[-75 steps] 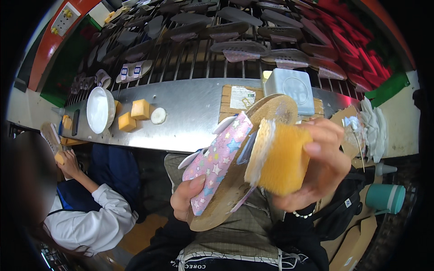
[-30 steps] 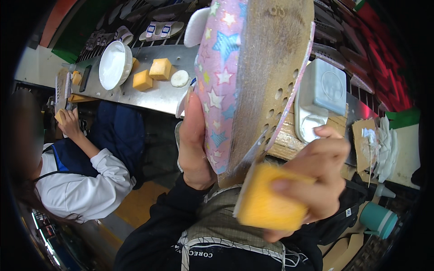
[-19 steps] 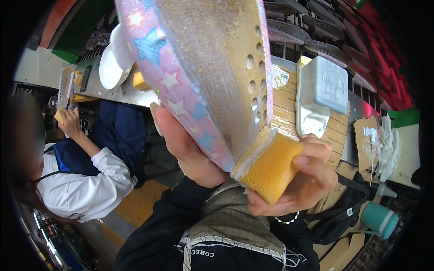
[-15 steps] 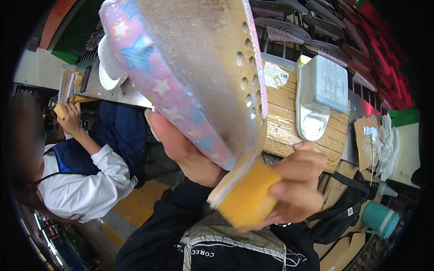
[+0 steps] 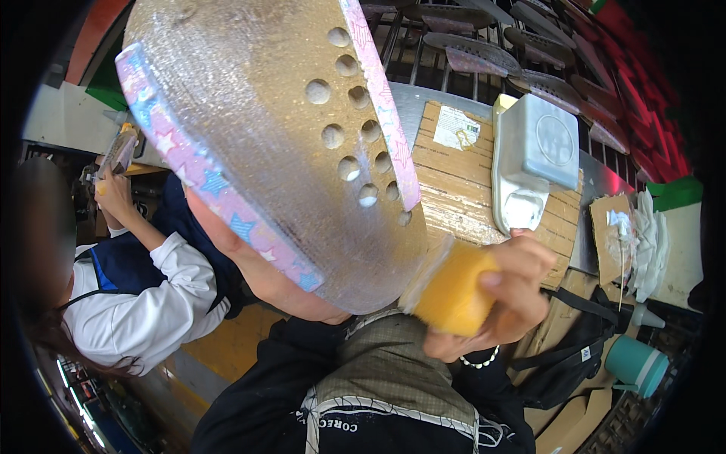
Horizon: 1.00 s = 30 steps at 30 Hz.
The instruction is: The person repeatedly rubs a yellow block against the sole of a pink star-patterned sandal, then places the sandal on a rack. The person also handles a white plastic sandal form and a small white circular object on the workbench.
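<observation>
A large shoe sole (image 5: 249, 151) fills the upper middle, with a brown, whitish-smeared face, several round holes and pink side strips patterned with stars. My left hand (image 5: 261, 265) grips it from behind and below; most of its fingers are hidden by the sole. At the sole's near right edge, my right hand (image 5: 514, 291) pinches a yellow sponge (image 5: 457, 291). White residue coats the sponge's left edge, which is blurred and lies against or just beside the sole; I cannot tell which.
A plastic container (image 5: 548, 140) with white liquid in its open front stands on a cardboard-covered board (image 5: 454, 193). Racks of soles (image 5: 473, 54) line the back. At left, a co-worker (image 5: 151, 295) handles another sole. A teal jug (image 5: 637, 367) stands at lower right.
The sole has swung left and turned, showing more of its holed face. My right hand and the sponge have moved right and slightly up. The co-worker's hands and sole have shifted.
</observation>
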Tool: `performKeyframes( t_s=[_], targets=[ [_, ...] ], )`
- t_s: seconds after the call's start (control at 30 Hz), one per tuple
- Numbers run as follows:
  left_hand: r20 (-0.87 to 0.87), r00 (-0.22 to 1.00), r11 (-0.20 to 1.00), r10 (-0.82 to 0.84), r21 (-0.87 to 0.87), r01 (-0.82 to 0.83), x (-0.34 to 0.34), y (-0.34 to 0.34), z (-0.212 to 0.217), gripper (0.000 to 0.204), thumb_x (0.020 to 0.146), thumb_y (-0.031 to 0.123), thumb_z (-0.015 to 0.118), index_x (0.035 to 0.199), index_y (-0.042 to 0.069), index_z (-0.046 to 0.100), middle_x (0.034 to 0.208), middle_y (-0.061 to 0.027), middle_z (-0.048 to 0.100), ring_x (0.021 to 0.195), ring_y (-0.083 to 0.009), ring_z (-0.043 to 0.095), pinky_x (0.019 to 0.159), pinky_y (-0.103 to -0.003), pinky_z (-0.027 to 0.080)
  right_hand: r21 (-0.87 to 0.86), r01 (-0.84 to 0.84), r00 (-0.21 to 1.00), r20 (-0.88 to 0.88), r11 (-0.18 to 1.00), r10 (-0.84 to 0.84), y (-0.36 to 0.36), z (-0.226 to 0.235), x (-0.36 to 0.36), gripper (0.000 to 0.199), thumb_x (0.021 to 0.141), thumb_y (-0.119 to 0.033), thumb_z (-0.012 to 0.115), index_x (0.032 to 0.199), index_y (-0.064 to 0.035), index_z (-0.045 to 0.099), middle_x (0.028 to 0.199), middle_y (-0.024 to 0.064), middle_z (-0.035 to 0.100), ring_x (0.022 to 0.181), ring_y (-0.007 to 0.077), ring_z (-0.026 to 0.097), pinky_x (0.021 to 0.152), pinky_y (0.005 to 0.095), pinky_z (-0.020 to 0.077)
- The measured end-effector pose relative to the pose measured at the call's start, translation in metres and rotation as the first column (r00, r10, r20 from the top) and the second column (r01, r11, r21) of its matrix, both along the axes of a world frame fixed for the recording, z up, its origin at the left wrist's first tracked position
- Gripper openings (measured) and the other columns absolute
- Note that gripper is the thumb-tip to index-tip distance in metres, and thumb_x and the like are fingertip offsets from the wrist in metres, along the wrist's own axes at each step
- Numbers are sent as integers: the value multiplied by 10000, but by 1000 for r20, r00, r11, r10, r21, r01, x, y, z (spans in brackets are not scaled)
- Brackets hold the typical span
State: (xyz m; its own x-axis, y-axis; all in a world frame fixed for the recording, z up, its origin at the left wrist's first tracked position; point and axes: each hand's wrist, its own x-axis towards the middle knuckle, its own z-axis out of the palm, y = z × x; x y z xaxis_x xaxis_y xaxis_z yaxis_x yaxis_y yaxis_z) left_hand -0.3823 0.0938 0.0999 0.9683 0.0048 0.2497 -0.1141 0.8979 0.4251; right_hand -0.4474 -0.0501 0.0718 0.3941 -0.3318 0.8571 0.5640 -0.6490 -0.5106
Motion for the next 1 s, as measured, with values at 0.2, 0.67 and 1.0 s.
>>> performKeyframes(
  t_s=[0.2, 0.67, 1.0],
  targets=[
    [-5, 996, 996, 88, 6, -88, -1, 0, 5, 683, 1027, 610, 307, 1508, 125, 324, 1442, -50, 465, 1275, -212, 469, 1110, -411, 344, -106, -166, 986, -29, 980, 164, -9, 12, 0, 687, 722, -537, 764, 1113, -38, 501, 899, 130, 591, 836, 225, 444, 745, 394, 356],
    [-205, 935, 949, 290, 185, -254, 7, -23, 10, 650, 1047, 562, 307, 1506, 101, 326, 1422, -64, 476, 1263, -203, 481, 1099, -387, 357, -57, -36, 966, -259, 998, 20, -5, 10, -2, 575, 595, -226, 793, 1096, -53, 568, 854, 98, 596, 792, 261, 516, 768, 396, 419],
    [-114, 981, 963, 159, 235, -129, 42, -44, -3, 584, 1075, 494, 275, 1456, 66, 384, 1341, -69, 524, 1194, -175, 528, 1055, -333, 397, 46, 26, 972, -236, 999, -14, 10, 1, 5, 578, 595, -231, 819, 1087, -87, 551, 876, 90, 569, 770, 259, 515, 752, 393, 390]
  ],
)
